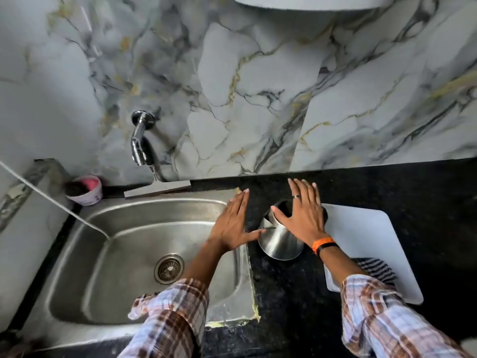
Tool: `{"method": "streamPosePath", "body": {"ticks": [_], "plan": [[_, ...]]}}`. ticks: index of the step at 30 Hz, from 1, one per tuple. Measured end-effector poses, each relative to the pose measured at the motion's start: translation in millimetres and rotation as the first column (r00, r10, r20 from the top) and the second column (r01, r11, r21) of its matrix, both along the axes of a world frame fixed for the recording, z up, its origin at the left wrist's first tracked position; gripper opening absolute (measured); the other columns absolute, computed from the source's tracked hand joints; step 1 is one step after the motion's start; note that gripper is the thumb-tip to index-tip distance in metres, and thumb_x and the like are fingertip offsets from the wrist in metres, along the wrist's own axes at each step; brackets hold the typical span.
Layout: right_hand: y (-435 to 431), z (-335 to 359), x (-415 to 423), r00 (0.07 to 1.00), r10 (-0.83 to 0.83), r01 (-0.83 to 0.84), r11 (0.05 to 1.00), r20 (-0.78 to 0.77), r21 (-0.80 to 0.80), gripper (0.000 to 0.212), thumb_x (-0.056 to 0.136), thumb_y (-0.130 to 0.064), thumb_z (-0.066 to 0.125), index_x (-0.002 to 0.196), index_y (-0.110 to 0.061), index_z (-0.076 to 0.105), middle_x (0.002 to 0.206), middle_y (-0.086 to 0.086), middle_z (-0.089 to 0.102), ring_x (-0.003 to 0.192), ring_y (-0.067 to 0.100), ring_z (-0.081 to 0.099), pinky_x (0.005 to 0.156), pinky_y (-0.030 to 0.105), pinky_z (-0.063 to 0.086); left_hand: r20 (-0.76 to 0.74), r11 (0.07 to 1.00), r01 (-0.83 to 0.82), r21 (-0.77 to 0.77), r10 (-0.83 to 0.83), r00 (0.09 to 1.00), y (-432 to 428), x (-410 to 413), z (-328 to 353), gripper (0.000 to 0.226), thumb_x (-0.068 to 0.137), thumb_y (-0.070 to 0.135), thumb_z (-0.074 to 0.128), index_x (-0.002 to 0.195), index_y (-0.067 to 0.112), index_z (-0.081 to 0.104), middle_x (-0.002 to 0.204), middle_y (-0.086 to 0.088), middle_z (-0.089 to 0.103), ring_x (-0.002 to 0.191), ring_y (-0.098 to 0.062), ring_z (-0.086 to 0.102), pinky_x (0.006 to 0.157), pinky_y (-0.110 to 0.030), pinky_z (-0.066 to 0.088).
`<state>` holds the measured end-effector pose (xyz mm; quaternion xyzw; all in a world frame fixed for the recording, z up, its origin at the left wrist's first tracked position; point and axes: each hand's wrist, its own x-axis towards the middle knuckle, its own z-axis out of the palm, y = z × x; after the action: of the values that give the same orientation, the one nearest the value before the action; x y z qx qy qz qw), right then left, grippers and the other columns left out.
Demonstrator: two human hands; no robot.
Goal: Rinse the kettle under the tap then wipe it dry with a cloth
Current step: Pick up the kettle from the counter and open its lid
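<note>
Head view: round brushed-steel kettle upright on black speckled tabletop, just right of steel sink. Right hand flat over its open top, fingers spread, clamped on nothing. Left hand likewise splayed, thumb at the spout. Wall-mounted chrome tap well to the left; right grip nearer

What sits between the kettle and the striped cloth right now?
In the head view, only the right hand and its wrist cross between the kettle and the striped cloth, over black counter and the white board.
</note>
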<state>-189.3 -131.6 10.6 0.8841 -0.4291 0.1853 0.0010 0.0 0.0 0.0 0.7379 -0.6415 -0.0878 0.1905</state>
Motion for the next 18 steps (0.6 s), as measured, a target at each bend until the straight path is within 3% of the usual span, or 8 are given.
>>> {"method": "streamPosePath", "body": {"ticks": [3,5,7,9,12,15,18], "plan": [[-7.2,-10.6,-19.2,0.995,-0.094,0.091,0.991,0.026,0.1,0.087,0.086,-0.071,0.044,0.148,-0.011,0.056,0.139,0.015,0.063,0.134,0.038,0.056,0.124,0.055,0.033,-0.176,0.993,0.033,0.118,-0.012,0.984,-15.8,-19.5,-13.0,0.126,0.081,0.075,0.062,0.163,0.018,-0.013,0.175,-0.002,-0.004,0.162,-0.02,0.004,0.129,-0.034,0.01],[-8.6,-12.0,-26.2,0.99,-0.138,0.129,0.972,0.034,0.194,0.078,0.085,-0.072,0.046,0.136,-0.016,0.067,0.127,0.012,0.067,0.124,0.037,0.06,0.112,0.052,0.044,-0.331,0.976,0.051,0.211,0.023,0.943,-25.6,-32.6,-19.2,0.133,0.075,0.073,0.071,0.162,0.022,-0.017,0.175,-0.001,0.0,0.161,-0.02,0.012,0.126,-0.039,0.025],[-11.6,-7.1,-27.2,0.99,-0.137,0.127,0.957,0.023,0.262,0.065,0.085,-0.07,0.062,0.128,-0.023,0.073,0.122,0.009,0.066,0.121,0.035,0.059,0.101,0.049,0.049,-0.487,0.965,0.061,0.257,0.075,0.87,-34.0,-42.2,-27.0,0.14,0.069,0.064,0.083,0.162,0.025,-0.014,0.173,-0.005,0.012,0.158,-0.023,0.024,0.122,-0.034,0.031],[-16.9,0.0,-28.5,0.992,-0.126,0.129,0.93,-0.03,0.345,0.064,0.081,-0.073,0.069,0.129,-0.03,0.071,0.122,0.006,0.062,0.124,0.031,0.055,0.101,0.047,0.05,-0.568,0.966,0.022,0.257,0.133,0.812,-39.6,-48.1,-34.4,0.139,0.063,0.055,0.091,0.163,0.026,-0.002,0.169,-0.007,0.028,0.154,-0.024,0.034,0.117,-0.028,0.033],[-24.5,6.0,-30.8,0.991,-0.107,0.132,0.898,-0.083,0.421,0.069,0.078,-0.08,0.065,0.128,-0.033,0.067,0.123,0.005,0.064,0.126,0.03,0.057,0.101,0.045,0.051,-0.612,0.974,-0.046,0.224,0.177,0.77,-44.2,-50.8,-44.6,0.13,0.057,0.053,0.095,0.159,0.026,0.019,0.161,-0.004,0.044,0.148,-0.025,0.044,0.118,-0.035,0.04],[-30.8,7.4,-29.1,0.992,-0.063,0.104,0.899,-0.11,0.424,0.067,0.08,-0.077,0.064,0.127,-0.029,0.068,0.125,0.006,0.067,0.122,0.032,0.063,0.099,0.043,0.051,-0.615,0.978,-0.048,0.204,0.167,0.771,-46.1,-49.3,-48.4,0.126,0.056,0.052,0.096,0.157,0.022,0.027,0.155,-0.003,0.052,0.143,-0.024,0.05,0.118,-0.04,0.043],[-34.2,5.8,-27.7,0.996,-0.041,0.069,0.91,-0.076,0.408,0.052,0.081,-0.069,0.066,0.107,-0.025,0.076,0.112,0.005,0.073,0.107,0.03,0.069,0.088,0.039,0.053,-0.618,0.982,-0.053,0.179,0.155,0.771,-46.7,-50.9,-47.7,0.124,0.057,0.049,0.097,0.157,0.02,0.03,0.152,-0.003,0.056,0.141,-0.023,0.054,0.117,-0.043,0.044]]}}
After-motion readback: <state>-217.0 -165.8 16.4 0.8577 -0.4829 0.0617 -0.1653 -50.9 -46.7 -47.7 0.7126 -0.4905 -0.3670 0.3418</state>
